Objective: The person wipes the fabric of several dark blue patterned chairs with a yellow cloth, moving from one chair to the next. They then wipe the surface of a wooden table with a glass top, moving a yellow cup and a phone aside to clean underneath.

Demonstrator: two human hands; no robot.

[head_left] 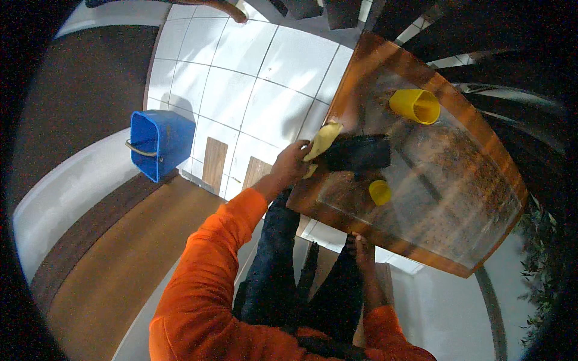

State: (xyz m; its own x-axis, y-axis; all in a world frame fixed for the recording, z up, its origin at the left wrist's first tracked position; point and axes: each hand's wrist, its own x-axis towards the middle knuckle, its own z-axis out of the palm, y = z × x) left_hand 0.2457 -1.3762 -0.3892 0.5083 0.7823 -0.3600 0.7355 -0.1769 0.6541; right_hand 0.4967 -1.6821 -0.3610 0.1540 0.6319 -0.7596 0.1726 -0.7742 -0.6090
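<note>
My left hand is closed around a limp yellow cloth at the left edge of a wooden table with a glass-like top. Part of the cloth sticks up past my fingers, and a smaller bit shows below them. Right beside it on the table lies a dark, roughly rectangular object, too dark to name. My right hand rests on my knee by the table's near edge, fingers laid over the trousers and holding nothing.
A larger yellow cup lies toward the table's far side, a smaller yellow cup nearer me. On the left is a blue bucket with a handle. Dark slatted furniture stands behind the table; leafy greenery is at right.
</note>
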